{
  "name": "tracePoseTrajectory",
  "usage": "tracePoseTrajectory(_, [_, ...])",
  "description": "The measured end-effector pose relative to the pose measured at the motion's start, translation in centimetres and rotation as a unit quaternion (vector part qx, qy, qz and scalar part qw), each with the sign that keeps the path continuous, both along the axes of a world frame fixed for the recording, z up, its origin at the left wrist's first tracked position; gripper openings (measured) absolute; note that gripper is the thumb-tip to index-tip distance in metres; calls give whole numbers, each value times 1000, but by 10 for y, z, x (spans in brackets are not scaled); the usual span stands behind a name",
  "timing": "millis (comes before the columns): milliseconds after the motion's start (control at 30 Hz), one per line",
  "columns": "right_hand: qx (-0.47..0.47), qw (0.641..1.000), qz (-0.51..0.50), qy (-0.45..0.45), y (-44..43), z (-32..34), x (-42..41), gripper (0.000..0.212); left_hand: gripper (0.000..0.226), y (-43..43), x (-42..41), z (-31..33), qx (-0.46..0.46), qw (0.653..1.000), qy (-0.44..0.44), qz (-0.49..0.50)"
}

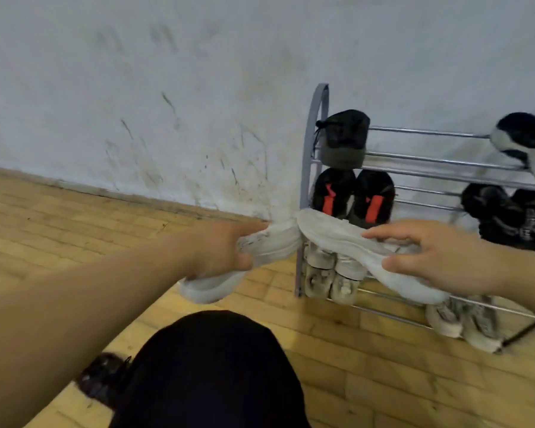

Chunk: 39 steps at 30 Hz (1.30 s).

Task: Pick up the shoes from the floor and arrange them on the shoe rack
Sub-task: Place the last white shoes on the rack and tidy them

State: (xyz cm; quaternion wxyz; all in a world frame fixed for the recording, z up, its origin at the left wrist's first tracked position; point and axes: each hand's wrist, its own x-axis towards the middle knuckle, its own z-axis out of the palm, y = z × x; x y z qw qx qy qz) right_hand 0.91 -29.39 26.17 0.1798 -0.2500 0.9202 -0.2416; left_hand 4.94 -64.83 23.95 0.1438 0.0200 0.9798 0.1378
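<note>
My left hand (220, 251) grips a white sneaker (260, 245), held in the air to the left of the metal shoe rack (318, 118). My right hand (439, 254) holds a second white sneaker (337, 233) in front of the rack's middle tier. The toes of the two sneakers meet near the rack's left post. A dark shoe (105, 378) lies on the wooden floor at the lower left, partly hidden behind my knee.
On the rack sit a dark boot (343, 137) on the top tier, a black pair with red stripes (352, 196), dark shoes (507, 214) at the right, a black-and-white shoe (525, 140), and pale sneakers (331, 279) on the bottom tier. A scuffed white wall stands behind.
</note>
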Motion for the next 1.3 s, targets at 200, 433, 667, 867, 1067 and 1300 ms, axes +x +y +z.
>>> tracePoseTrajectory(200, [12,995,-61,-81,128,-16,42,40,68,127,-11,20,-137,972,-98,-165])
tracePoseTrajectory(433, [92,980,-145,-104,224,-60,55,43,63,258,-34,-65,-62,967,-127,-211])
tracePoseTrajectory(667, [85,972,-214,53,274,-147,19,47,66,353,-79,-154,64,992,-34,-107])
tracePoseTrajectory(867, [10,951,-289,113,272,-218,-51,48,61,403,-143,-201,114,993,30,-29])
tracePoseTrajectory(1067, [20,921,-360,145,257,-254,-109,49,47,428,-197,-219,95,991,89,-21])
tracePoseTrajectory(1300, [125,931,-333,78,259,-264,-122,58,68,419,-194,-230,72,991,49,-106])
